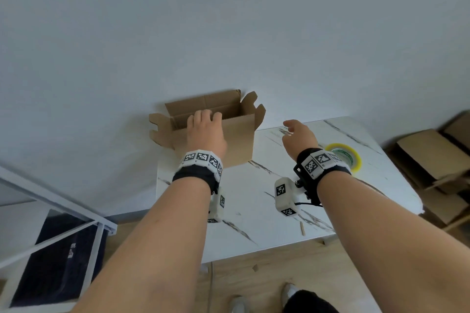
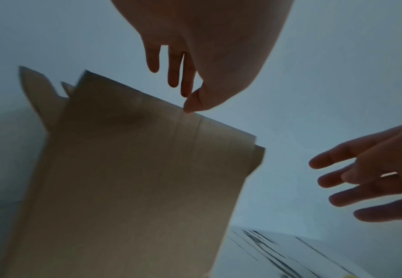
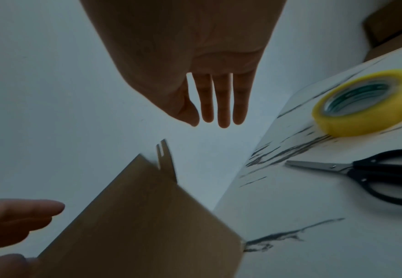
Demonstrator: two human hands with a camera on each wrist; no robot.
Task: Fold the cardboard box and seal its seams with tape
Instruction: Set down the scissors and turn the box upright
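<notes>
Standing open-topped at the far left corner of the white marble-look surface (image 1: 279,211), the cardboard box (image 1: 236,140) sits w/ its back against the wall (image 1: 229,20); top flaps stick up and out on the left, rear and right sides. The left hand (image 1: 206,134) is over the near wall of the box, fingers (image 1: 203,114) draped over the top edge toward the inside. In the left wrist view the thumb tip touches that edge while the fingers hang fairly straight past it, so it reads as resting on the rim; no firm pinch shows. The right hand (image 1: 298,140) hovers in the air just right of the box, apart from it, fingers loosely spread, released and holding nothing.

The roll of clear yellowish tape (image 1: 346,157) lies flat on the surface to the right, partly behind the right wrist in the head view. In the right wrist view, black-handled scissors (image 3: 366,175) lie near the tape, blades closed, pointing toward the box. Both wrists wear bands w/ black-and-white markers.

Right of the surface, on the floor, lie stacked cardboard pieces (image 1: 432,157). At the lower left stands a white metal frame (image 1: 50,211) w/ dark fabric behind it.
</notes>
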